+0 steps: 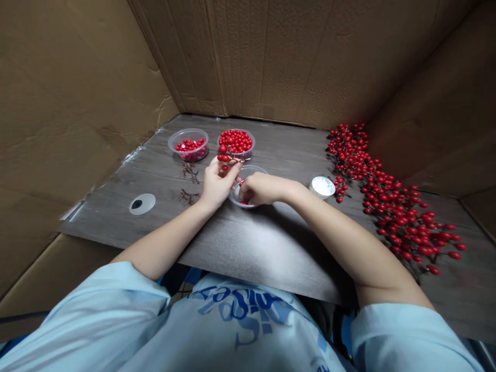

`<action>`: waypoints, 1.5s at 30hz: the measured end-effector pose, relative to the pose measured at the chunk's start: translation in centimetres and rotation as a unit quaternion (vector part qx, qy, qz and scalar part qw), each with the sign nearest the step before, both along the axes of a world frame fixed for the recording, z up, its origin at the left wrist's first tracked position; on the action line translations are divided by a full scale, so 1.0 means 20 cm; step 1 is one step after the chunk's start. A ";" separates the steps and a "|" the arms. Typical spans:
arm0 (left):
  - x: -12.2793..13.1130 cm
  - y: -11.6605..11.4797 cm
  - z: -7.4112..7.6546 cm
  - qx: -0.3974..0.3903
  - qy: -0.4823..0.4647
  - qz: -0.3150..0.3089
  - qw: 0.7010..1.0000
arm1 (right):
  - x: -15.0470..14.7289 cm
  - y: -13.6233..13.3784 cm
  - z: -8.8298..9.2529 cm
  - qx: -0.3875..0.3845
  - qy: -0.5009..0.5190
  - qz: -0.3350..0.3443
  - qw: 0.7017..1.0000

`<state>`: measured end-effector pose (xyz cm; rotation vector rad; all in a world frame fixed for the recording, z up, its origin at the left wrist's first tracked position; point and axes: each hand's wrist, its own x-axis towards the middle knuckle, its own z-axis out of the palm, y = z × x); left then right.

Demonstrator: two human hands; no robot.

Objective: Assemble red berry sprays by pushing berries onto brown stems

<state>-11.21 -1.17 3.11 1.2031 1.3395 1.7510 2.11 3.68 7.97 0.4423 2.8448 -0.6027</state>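
Between the thumb and fingers of my left hand [216, 183] is a small artificial berry sprig [223, 158] with several red berries on thin brown stems. It is held up just above a clear plastic bowl [253, 168]. My right hand [264, 187] dips into that bowl, its fingers bent downward and close together. A few red berries show near its fingertips, but whether one is pinched is hidden. Behind my hands stands a second clear bowl [253, 143] full of loose red berries. To its left, a third clear bowl [172, 144] holds fewer berries mixed with whitish bits.
Bare brown twigs [189, 172] lie left of my left hand. A round cable grommet [142, 204] sits in the grey tabletop [232, 245]. On the right are a small white-filled tub [322, 187] and a long heap of berry branches [403, 222]. Cardboard walls [271, 62] enclose the table.
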 end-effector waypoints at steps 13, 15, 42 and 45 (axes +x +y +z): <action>0.03 -0.02 0.02 -0.013 0.011 0.018 1.000 | -0.05 -0.03 -0.04 -0.093 -0.025 0.042 0.994; 0.02 -0.02 0.02 -0.007 0.018 0.023 1.000 | -0.06 -0.03 -0.03 -0.105 -0.026 0.040 0.993; -0.01 0.01 -0.04 0.082 0.072 0.007 0.994 | -0.04 -0.03 -0.05 -0.017 0.082 -0.060 0.995; 0.01 -0.01 0.00 0.046 0.011 -0.035 0.998 | 0.06 -0.03 -0.01 -0.007 0.145 -0.095 0.985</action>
